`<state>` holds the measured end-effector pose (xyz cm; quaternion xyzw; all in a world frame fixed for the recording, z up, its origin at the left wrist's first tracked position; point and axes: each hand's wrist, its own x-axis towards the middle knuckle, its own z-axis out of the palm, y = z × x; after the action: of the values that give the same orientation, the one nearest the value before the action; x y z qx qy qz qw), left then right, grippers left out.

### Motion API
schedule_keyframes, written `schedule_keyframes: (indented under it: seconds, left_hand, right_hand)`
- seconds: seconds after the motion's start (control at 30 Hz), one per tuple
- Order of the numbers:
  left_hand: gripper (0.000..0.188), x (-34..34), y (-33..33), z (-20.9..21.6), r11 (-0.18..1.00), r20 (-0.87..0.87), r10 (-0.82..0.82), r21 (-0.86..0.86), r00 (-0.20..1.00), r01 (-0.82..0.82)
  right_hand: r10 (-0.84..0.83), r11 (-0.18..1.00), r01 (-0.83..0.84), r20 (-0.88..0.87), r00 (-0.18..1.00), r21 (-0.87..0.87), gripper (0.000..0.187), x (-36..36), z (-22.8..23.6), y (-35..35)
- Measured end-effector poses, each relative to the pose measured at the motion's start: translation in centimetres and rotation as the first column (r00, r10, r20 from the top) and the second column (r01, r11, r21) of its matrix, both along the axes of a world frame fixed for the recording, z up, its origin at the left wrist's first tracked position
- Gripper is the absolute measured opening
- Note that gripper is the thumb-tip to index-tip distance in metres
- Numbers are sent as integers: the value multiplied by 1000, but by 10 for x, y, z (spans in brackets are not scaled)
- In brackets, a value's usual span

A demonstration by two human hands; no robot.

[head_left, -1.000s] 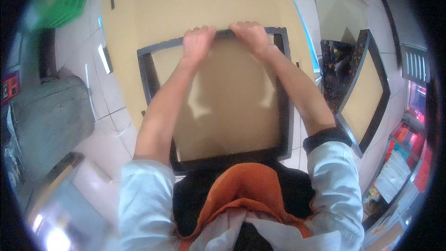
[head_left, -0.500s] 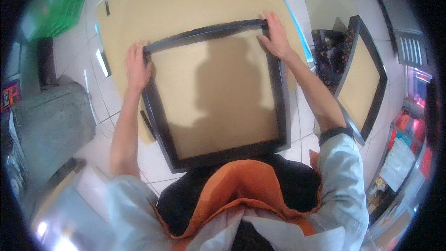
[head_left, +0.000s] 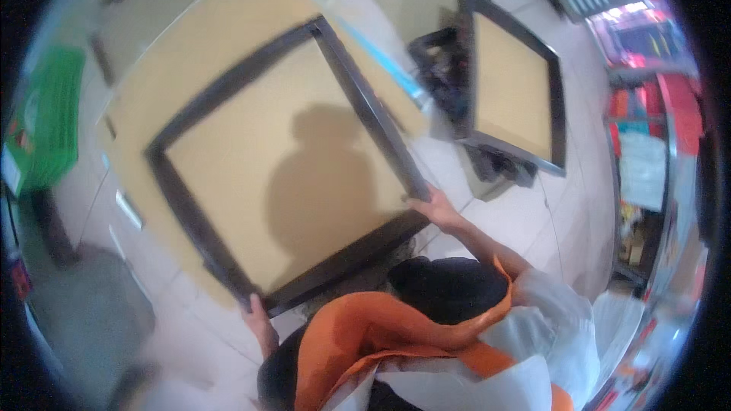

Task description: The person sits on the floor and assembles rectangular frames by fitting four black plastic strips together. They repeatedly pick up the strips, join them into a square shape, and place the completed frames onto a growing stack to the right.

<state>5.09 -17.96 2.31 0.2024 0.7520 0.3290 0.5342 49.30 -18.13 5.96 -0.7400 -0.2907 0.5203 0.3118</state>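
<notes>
Two hands grip one large dark-framed panel (head_left: 282,167), its face a plain tan board carrying the person's shadow. The left hand (head_left: 257,318) clamps the frame's near corner at about 7 o'clock, fingers wrapped under the edge. The right hand (head_left: 435,207) closes on the other near corner at about 4 o'clock, thumb on the dark rail. The hands sit well apart, one at each lower corner. The panel is tilted, its far corner pointing to 12 o'clock, and it lies over a bigger sheet of tan cardboard (head_left: 205,38) on the pale tiled floor (head_left: 525,221). A second dark-framed panel (head_left: 514,84) leans at 2 o'clock, near a black object (head_left: 442,68). A green crate (head_left: 46,129) sits at 9 o'clock.
</notes>
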Motion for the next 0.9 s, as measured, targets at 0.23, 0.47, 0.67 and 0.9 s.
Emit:
schedule_keyframes:
  seconds: [0.23,0.47,0.67,0.9]
  left_hand:
    - [58,110,153,98,637,-31,-521,651,853,412]
    - [47,135,159,103,667,42,-634,534,772,519]
    - [41,94,126,54,850,23,-440,334,898,408]
    - [43,-16,114,12,938,-265,-172,252,949,240]
  right_hand:
    - [-673,622,715,-250,696,319,55,81,80,-33]
    - [-807,390,866,-336,485,314,33,185,90,-117]
    - [-787,448,892,-448,424,57,33,225,43,-135]
    - [-614,644,765,-609,502,-18,48,151,17,-213]
